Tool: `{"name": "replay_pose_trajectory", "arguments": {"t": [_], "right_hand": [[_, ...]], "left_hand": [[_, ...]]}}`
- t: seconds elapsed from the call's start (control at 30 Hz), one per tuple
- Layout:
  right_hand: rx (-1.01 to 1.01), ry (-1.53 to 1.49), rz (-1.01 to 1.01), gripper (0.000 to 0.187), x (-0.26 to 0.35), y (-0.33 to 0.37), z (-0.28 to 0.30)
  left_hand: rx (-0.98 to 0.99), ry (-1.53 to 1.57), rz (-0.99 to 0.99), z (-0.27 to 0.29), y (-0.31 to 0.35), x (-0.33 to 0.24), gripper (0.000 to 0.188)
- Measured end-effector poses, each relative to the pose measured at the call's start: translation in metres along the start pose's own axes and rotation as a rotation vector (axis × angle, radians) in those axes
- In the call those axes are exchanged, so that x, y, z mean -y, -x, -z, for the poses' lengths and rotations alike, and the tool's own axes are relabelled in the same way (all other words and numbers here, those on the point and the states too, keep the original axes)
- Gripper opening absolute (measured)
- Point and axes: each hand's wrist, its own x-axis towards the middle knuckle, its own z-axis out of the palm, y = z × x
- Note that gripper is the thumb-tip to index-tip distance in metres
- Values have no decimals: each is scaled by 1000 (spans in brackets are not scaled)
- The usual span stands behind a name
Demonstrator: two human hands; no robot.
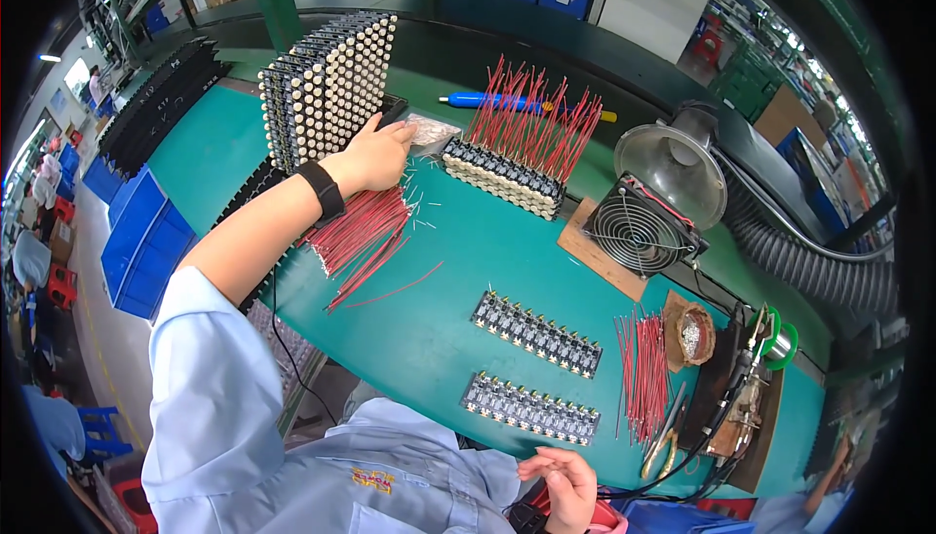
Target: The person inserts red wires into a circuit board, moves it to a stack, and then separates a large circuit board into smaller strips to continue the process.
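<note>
My left hand (378, 156), with a black band at its wrist, reaches out over the bench, fingers stretched and apart. Its fingertips are beside a clear plastic bag (431, 131) of small pale pieces, and I see nothing held. Next to it stands a tall stack of black circuit boards (327, 90) with rows of round cream-coloured parts. Below the wrist lies a bundle of red wires (366, 232), with small white pins scattered nearby. My right hand (567, 487) is at the bench's front edge, fingers loosely bent and apart, holding nothing visible. Two circuit board strips (536, 334) lie near it.
Boards with upright red wires (502, 178) stand at the back. Rightward are a fan (639, 227), a metal hood (673, 168), more red wires (643, 378), pliers (668, 446), a solder spool (780, 339) and a soldering setup (736, 407). A blue bin (146, 241) stands left.
</note>
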Motion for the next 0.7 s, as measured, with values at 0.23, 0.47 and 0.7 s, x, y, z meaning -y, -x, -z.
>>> {"name": "replay_pose_trajectory", "arguments": {"t": [0.23,0.47,0.7], "right_hand": [[-8,26,-14,34,0,1,3],[2,8,-2,32,-7,-1,6],[-52,96,-38,32,0,1,-4]], "left_hand": [[252,-20,21,23,8,-10,43],[128,-37,-14,25,44,-11,45],[164,397,150,47,100,-38,80]]}}
